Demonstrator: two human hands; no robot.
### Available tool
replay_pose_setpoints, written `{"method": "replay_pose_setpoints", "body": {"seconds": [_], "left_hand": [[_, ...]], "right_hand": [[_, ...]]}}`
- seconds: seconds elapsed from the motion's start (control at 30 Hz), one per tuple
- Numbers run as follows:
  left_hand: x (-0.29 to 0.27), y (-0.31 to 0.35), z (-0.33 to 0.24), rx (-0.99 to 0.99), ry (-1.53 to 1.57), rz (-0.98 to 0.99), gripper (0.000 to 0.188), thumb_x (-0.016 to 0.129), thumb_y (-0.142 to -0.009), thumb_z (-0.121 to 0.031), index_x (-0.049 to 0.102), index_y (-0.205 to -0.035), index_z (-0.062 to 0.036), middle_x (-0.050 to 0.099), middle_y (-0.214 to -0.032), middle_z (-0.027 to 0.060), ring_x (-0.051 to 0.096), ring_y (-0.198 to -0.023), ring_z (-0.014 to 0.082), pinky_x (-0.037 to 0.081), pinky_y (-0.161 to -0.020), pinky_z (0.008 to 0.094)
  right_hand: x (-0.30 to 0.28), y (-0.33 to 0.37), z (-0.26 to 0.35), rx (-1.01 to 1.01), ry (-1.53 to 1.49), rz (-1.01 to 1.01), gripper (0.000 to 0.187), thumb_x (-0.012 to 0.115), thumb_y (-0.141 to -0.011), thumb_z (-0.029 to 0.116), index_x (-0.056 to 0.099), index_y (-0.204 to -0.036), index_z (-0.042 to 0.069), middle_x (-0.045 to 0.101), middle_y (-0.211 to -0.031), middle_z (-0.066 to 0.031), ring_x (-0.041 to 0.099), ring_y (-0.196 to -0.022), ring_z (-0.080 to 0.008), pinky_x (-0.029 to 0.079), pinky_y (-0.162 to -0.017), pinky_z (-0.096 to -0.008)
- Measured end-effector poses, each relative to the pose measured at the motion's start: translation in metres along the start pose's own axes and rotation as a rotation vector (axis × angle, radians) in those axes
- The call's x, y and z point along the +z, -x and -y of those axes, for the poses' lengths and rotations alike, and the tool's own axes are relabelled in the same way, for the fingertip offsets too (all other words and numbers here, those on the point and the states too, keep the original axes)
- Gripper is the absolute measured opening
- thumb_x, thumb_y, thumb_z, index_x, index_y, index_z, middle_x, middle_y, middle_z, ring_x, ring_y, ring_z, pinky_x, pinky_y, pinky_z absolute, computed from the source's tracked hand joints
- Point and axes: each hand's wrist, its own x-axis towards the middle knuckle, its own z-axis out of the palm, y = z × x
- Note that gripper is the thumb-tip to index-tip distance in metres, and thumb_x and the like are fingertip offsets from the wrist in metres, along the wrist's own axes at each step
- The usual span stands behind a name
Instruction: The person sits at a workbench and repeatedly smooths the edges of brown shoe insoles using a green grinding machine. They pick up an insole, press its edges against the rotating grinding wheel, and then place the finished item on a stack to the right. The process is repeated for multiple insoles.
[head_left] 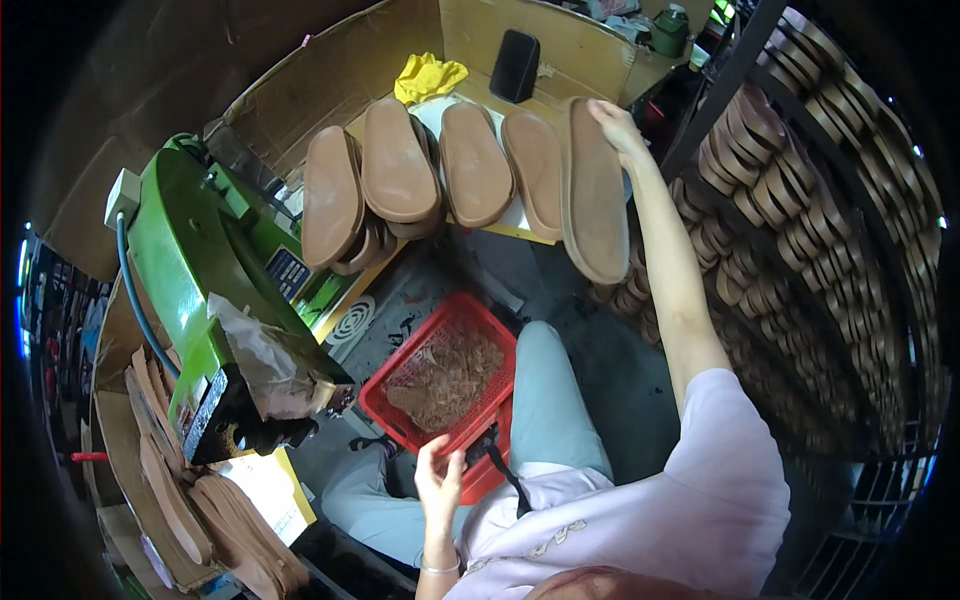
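Note:
At the right end of a row of brown shoe soles (477, 165), my right hand (618, 132) grips the top end of a long brown sole (597, 200). That sole hangs down past the table's edge, showing a flat face with a raised rim. The others in the row lie in small stacks, side by side. My left hand (440, 482) is above my lap, close to the near corner of a red plastic basket (373, 400). Its fingers are loosely bent and apart, with nothing visible in them.
Brown trimmings (450, 375) fill the basket. A green machine (205, 265) stands at the left, beside a box of flat brown strips (240, 530). Behind the soles are cardboard walls (330, 70), a yellow cloth (428, 78) and a black block (514, 66). Racks of soles (790, 220) line the right.

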Motion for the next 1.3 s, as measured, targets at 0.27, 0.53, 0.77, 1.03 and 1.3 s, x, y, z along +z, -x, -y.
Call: {"method": "replay_pose_setpoints", "body": {"seconds": [0.27,0.53,0.77,1.03,1.3], "left_hand": [[-0.027,0.033,0.011,-0.102,0.077,-0.290,0.024,0.059,-0.089,0.000,0.055,-0.112,0.0010,0.059,-0.107,0.0090,0.062,-0.078,0.0133,0.055,-0.062,0.0252],[-0.058,0.095,0.049,-0.193,0.125,-0.590,0.021,0.056,-0.090,0.000,0.053,-0.110,0.0020,0.061,-0.093,0.0093,0.063,-0.071,0.0128,0.056,-0.057,0.0266],[-0.094,0.120,0.055,-0.185,0.266,-0.673,0.018,0.061,-0.090,-0.009,0.058,-0.106,-0.0010,0.061,-0.097,0.0086,0.065,-0.074,0.0169,0.055,-0.058,0.0268],[-0.163,0.160,0.074,0.056,0.518,-0.900,0.019,0.058,-0.090,-0.004,0.056,-0.108,0.0016,0.060,-0.100,0.0090,0.064,-0.077,0.0153,0.057,-0.061,0.0266],[-0.239,0.104,0.110,0.153,0.796,-0.994,0.024,0.063,-0.088,-0.007,0.055,-0.109,0.0000,0.060,-0.095,0.0070,0.062,-0.076,0.0152,0.057,-0.064,0.0313]], "right_hand": [[0.063,-0.055,0.000,0.061,0.636,0.020,0.074,0.064,-0.082,0.050,0.047,-0.135,0.002,0.051,-0.132,-0.0248,0.048,-0.126,-0.0337,0.038,-0.104,-0.0406],[0.049,0.125,0.041,-0.068,0.812,0.371,0.104,0.080,-0.063,0.045,0.030,-0.145,0.006,0.025,-0.143,-0.0382,0.037,-0.130,-0.0472,0.039,-0.103,-0.0460],[0.100,0.158,0.036,-0.155,1.020,0.249,0.077,0.072,-0.073,0.043,0.036,-0.134,0.011,0.046,-0.124,-0.0363,0.054,-0.106,-0.0504,0.049,-0.085,-0.0527],[0.102,0.130,0.010,0.164,1.186,0.168,0.096,0.069,-0.073,0.051,0.016,-0.150,0.032,0.027,-0.140,-0.0352,0.047,-0.119,-0.0496,0.043,-0.093,-0.0548],[0.078,0.213,0.009,-0.093,1.120,-0.059,0.095,0.066,-0.076,0.060,0.019,-0.150,0.022,0.025,-0.145,-0.0324,0.039,-0.126,-0.0478,0.036,-0.099,-0.0568]]}}
